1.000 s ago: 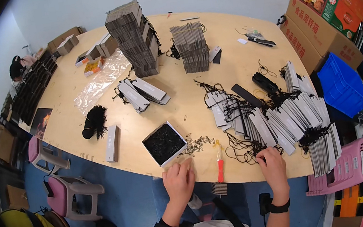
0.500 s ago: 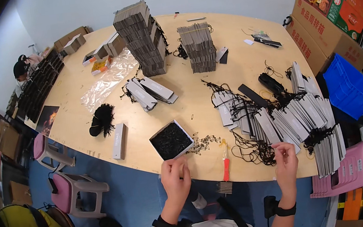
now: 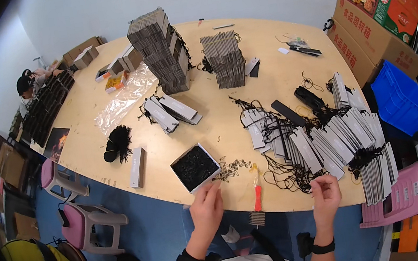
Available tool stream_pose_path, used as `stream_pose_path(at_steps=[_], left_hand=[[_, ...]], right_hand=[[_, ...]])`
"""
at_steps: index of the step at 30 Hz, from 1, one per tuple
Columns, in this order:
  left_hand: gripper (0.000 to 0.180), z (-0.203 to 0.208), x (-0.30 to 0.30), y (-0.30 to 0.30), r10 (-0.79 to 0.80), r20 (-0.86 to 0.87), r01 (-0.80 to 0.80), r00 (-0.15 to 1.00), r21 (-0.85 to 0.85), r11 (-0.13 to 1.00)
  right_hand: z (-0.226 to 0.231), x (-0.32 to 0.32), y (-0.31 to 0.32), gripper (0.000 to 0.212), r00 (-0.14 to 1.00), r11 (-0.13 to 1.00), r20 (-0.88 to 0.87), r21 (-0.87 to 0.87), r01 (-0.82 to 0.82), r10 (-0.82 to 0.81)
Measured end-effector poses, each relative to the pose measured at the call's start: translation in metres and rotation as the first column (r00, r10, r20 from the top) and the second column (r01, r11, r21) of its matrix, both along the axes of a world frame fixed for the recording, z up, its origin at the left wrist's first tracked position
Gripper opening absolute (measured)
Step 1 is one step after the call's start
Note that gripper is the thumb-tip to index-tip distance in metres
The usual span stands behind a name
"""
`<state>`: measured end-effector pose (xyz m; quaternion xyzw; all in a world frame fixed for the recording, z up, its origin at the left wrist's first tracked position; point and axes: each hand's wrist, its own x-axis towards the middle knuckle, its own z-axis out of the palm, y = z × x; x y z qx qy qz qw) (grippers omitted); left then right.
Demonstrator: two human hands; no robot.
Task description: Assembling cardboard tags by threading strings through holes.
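Note:
My left hand [image 3: 207, 206] is closed, fingertips pinched together at the near corner of a white box [image 3: 208, 179] full of small black pieces [image 3: 194, 167]. Whatever sits between those fingertips is too small to make out. Beside the box lies a scatter of small metal clips [image 3: 234, 168]. My right hand [image 3: 326, 194] is also pinched, just over the near edge of the tangled black cords [image 3: 290, 176]; I cannot make out what it holds. Rows of white tags [image 3: 336, 142] with black cords lie beyond it. Between my hands rests a red-handled tool [image 3: 257, 198].
Tall stacks of grey tags [image 3: 159, 52] stand further back, a shorter bundled stack [image 3: 225, 61] beside them. A black cord bundle [image 3: 117, 145] and a narrow pale box [image 3: 138, 167] lie left. A blue crate [image 3: 400, 98] is at right. Another person [image 3: 26, 86] sits far left.
My left hand has shifted slightly right, fingertips now reaching toward the clips by the box. My right hand has moved a little left and down. The whole view has tilted slightly.

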<state>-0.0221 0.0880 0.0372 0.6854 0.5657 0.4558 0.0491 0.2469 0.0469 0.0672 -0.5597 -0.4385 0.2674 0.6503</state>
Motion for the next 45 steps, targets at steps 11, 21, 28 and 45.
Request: stream_pose_path(at_steps=[11, 21, 28, 45], left_hand=[[0.023, -0.007, 0.011, 0.002, -0.152, -0.189, 0.141, 0.97, -0.069, 0.988], [0.019, -0.004, 0.025, 0.007, -0.023, -0.07, 0.016, 0.997, -0.1, 0.995], [0.014, -0.006, 0.026, 0.007, -0.013, -0.016, 0.011, 1.0, -0.134, 0.991], [0.009, 0.012, 0.031, -0.021, -0.11, 0.302, 0.213, 0.947, -0.333, 0.918]], right_hand=[[-0.013, -0.014, -0.007, 0.009, 0.974, 0.996, 0.206, -0.024, -0.086, 0.089], [-0.015, -0.031, -0.014, 0.01, 0.985, 0.979, 0.062, -0.137, -0.15, 0.16], [-0.016, -0.034, -0.015, 0.01, 0.967, 0.953, 0.071, -0.199, -0.228, 0.246], [0.002, -0.072, -0.022, 0.008, 0.925, 0.912, -0.128, -0.166, -0.375, 0.357]])
